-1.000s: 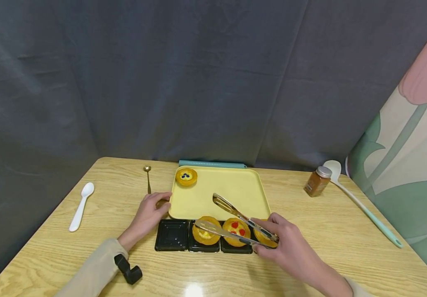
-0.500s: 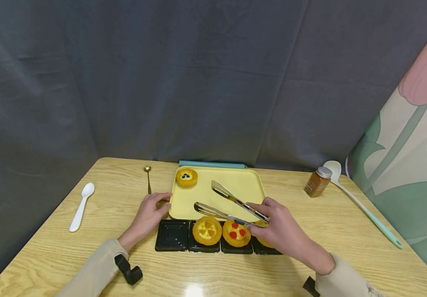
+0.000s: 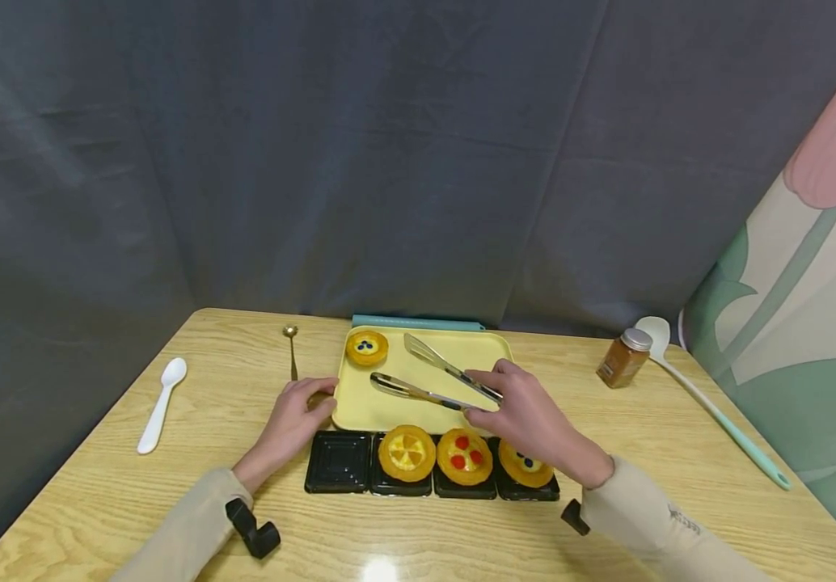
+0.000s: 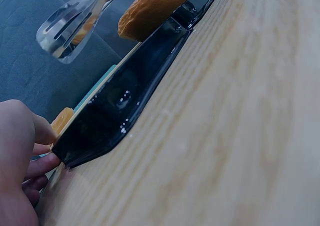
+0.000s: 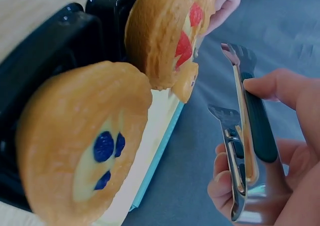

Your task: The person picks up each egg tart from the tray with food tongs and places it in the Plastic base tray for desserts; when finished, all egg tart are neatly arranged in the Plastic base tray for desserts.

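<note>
My left hand [image 3: 290,420] holds the left rim of the yellow tray [image 3: 462,343] between finger and thumb. In my right hand [image 3: 530,416] is a pair of metal tongs [image 5: 260,123] with dark green grips; their spread arms hang over the tray with nothing between the tips. A small blueberry tart [image 3: 367,348] sits in the tray's far left corner. In front, a row of black plastic compartments [image 3: 338,461] carries a tart with orange-yellow wedges [image 3: 407,454], a tart with red fruit pieces [image 3: 465,458] and another blueberry tart [image 3: 525,465]. The leftmost compartment is bare.
A white spoon [image 3: 162,406] and a small gold spoon [image 3: 292,352] lie to the left. At the right are a jar [image 3: 623,358] of brown contents and a long mint-handled spoon [image 3: 724,420]. A teal bar [image 3: 418,323] lies behind the tray; a dark curtain [image 3: 389,162] hangs beyond.
My right hand has carried the tongs up and leftward, from over the row of tarts to above the yellow tray. The right-hand blueberry tart now shows more fully. My left hand stays put.
</note>
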The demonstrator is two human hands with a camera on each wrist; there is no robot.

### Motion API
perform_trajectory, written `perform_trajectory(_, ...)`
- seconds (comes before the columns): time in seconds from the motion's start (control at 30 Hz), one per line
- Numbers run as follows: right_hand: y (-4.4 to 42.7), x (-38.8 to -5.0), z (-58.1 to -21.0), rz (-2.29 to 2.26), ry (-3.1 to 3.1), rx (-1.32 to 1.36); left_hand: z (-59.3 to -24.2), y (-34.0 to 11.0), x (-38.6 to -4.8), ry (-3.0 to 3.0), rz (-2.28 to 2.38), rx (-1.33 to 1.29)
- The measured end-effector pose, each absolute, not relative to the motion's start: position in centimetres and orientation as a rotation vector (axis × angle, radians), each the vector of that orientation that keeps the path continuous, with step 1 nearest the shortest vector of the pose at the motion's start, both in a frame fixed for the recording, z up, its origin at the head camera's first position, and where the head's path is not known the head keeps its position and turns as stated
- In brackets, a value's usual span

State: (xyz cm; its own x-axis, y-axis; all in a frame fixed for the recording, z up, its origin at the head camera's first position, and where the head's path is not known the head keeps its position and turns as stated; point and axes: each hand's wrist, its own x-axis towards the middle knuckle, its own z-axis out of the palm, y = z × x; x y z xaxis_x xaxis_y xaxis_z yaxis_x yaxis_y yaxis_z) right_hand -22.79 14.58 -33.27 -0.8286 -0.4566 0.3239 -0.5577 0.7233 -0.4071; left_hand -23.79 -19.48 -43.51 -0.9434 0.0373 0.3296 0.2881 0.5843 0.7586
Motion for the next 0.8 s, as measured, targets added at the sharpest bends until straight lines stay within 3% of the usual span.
perform_trajectory(0.8, 11.6, -26.7, -33.2, 0.538, -2.820, 0.795, -43.5, -19.4, -23.9, -2.527, -1.262, -0.279)
